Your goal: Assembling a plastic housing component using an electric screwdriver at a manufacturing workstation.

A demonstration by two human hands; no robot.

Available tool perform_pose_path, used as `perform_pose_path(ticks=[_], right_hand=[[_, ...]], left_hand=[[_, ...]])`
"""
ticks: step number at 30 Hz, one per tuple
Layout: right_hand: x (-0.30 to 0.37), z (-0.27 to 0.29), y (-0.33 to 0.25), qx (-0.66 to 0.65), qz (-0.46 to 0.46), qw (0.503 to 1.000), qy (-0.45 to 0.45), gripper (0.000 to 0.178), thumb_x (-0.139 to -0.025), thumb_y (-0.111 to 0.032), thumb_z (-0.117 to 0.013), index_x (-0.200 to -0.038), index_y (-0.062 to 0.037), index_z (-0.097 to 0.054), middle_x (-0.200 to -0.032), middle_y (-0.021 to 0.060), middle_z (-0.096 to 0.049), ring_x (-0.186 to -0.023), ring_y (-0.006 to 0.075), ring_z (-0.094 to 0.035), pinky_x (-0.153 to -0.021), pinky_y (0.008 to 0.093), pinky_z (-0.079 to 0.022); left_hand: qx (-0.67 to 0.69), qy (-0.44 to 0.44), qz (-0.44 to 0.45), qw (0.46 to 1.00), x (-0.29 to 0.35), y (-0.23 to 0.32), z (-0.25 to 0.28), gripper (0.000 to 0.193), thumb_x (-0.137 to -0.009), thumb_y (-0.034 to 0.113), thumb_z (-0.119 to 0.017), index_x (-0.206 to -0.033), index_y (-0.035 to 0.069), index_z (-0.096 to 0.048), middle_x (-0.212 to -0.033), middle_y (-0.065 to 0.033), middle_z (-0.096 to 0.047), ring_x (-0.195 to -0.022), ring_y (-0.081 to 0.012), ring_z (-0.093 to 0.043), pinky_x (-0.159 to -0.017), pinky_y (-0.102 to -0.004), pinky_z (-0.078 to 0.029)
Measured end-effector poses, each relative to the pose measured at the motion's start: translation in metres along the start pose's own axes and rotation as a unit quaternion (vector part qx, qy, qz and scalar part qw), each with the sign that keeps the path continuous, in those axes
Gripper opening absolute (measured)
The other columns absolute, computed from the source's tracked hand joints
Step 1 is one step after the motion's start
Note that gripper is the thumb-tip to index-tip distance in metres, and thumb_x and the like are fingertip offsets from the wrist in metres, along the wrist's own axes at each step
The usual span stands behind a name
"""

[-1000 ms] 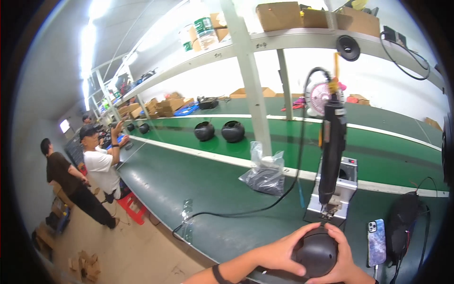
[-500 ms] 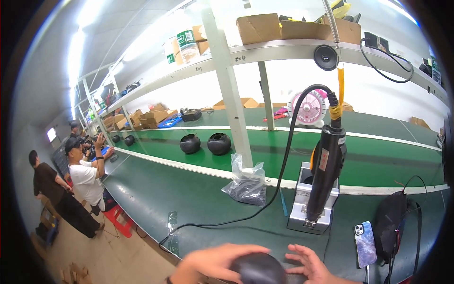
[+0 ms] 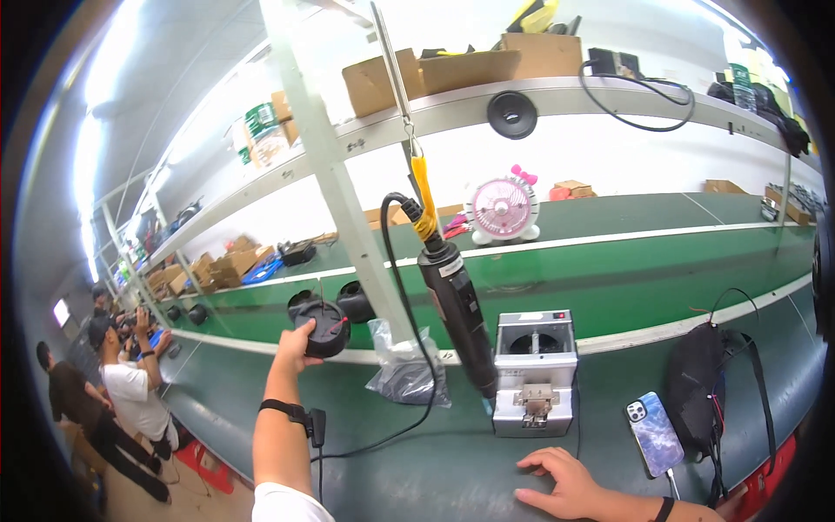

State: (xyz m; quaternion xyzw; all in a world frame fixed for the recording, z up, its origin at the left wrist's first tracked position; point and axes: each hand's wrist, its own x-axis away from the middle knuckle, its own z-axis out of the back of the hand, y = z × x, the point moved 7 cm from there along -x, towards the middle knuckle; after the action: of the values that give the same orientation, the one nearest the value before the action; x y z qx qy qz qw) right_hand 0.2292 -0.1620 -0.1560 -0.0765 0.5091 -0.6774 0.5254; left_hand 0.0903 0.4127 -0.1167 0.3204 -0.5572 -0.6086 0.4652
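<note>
Left hand (image 3: 300,342) grips the black rounded housing (image 3: 329,334) by its near side, thumb over the upturned face; the housing is at the far edge of the bench (image 3: 613,374), beside the white rail (image 3: 626,337) bordering the green belt (image 3: 609,291), left of the clear bag (image 3: 393,379). Whether it touches the rail cannot be determined. Right hand (image 3: 561,487) is empty, fingers spread, near the bench's near edge, in front of the silver machine (image 3: 535,383). Handling: the shell is probably stiff, light to moderate in weight, and somewhat slippery on its smooth curve. Grasp the outer wall at its widest part; keep fingers off the red wires (image 3: 337,328), presumably the most fragile part.
</note>
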Motion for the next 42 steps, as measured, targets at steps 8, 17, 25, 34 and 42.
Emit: perform_pose_path(ticks=[8, 17, 25, 34, 42], right_hand=[[-0.002, -0.008, 0.007, 0.011, -0.057, 0.998, -0.026, 0.035, -0.083, -0.021, -0.078, -0.109, -0.0017, -0.064, -0.104, 0.0142, -0.063, -0.093, 0.0291, -0.062, -0.079, 0.0353, -0.052], [-0.008, -0.012, 0.015, 0.018, -0.067, 0.997, -0.021, 0.036, -0.082, -0.021, -0.079, -0.109, -0.0027, -0.064, -0.103, 0.0153, -0.063, -0.092, 0.0315, -0.062, -0.079, 0.0367, -0.053], [-0.013, -0.015, 0.013, 0.005, -0.108, 0.992, -0.058, 0.044, -0.077, -0.028, -0.082, -0.109, -0.0033, -0.063, -0.102, 0.0156, -0.064, -0.091, 0.0335, -0.062, -0.076, 0.0393, -0.051], [-0.016, -0.021, 0.004, 0.0, -0.07, 0.994, -0.086, 0.048, -0.075, -0.034, -0.082, -0.109, -0.0037, -0.064, -0.102, 0.016, -0.064, -0.091, 0.0345, -0.062, -0.077, 0.0411, -0.05], [-0.023, -0.022, 0.0, 0.028, -0.078, 0.992, -0.09, 0.052, -0.073, -0.038, -0.083, -0.107, -0.0041, -0.064, -0.101, 0.0176, -0.064, -0.093, 0.0376, -0.061, -0.082, 0.0447, -0.048]], left_hand=[[0.107, -0.08, 0.055, 0.989, -0.052, -0.046, -0.131, 0.065, -0.092, 0.049, -0.068, -0.126, -0.005, -0.058, -0.124, -0.0246, -0.062, -0.105, -0.0435, -0.066, -0.078, -0.0629, -0.058], [-0.034, -0.184, 0.063, 0.98, -0.075, -0.034, -0.131, 0.081, -0.097, 0.068, -0.044, -0.116, -0.007, -0.068, -0.124, -0.0222, -0.064, -0.122, -0.0401, -0.056, -0.097, -0.0564, -0.048], [-0.381, 0.221, -0.092, 0.893, -0.122, -0.014, -0.013, 0.076, -0.075, 0.044, -0.083, -0.133, 0.005, -0.053, -0.138, -0.036, -0.048, -0.117, -0.046, -0.06, -0.099, -0.0475, -0.05], [-0.433, 0.215, -0.14, 0.864, -0.208, -0.047, 0.03, 0.089, -0.071, 0.046, -0.086, -0.145, 0.025, -0.042, -0.154, -0.0363, -0.021, -0.126, -0.0544, -0.05, -0.106, -0.0495, -0.046], [-0.321, 0.277, -0.227, 0.877, -0.142, -0.022, -0.028, 0.053, -0.075, 0.028, -0.087, -0.111, 0.01, -0.051, -0.144, -0.0317, -0.04, -0.124, -0.0507, -0.051, -0.103, -0.0495, -0.046]])
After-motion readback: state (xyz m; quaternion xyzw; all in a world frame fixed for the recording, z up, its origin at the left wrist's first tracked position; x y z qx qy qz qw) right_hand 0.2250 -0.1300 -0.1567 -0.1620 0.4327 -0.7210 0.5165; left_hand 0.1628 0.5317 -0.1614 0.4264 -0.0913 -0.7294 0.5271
